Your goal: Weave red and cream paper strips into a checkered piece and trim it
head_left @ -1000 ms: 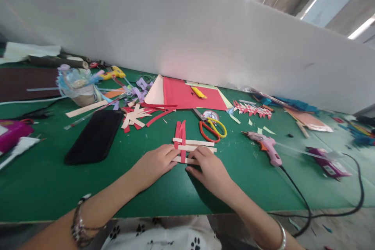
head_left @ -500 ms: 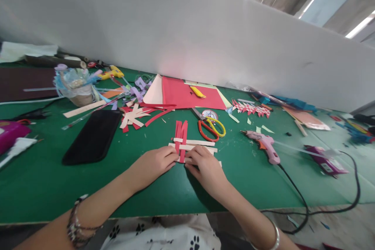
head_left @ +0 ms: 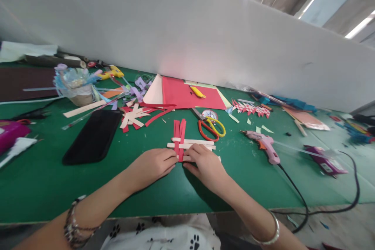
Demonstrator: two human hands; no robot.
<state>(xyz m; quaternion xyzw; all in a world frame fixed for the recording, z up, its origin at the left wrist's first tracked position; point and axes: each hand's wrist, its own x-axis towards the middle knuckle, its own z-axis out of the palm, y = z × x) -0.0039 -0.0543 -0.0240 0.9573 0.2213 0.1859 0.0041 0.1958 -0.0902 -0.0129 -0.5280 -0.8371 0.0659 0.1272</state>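
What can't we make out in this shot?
All in the head view:
- Lowest pale strip: left end hidden by the left hand, part of its length by the right hand.
- Finger pads' contact: hidden behind the fingers.
- Round disc: partly covered by the scissors; its print is too small.
- Left magenta thing: cut off by the left edge.
- Right magenta thing: label too small and blurred.

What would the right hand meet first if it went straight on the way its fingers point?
The right hand would probably meet the nearer red strip first, just ahead of it; whether they touch now is unclear.
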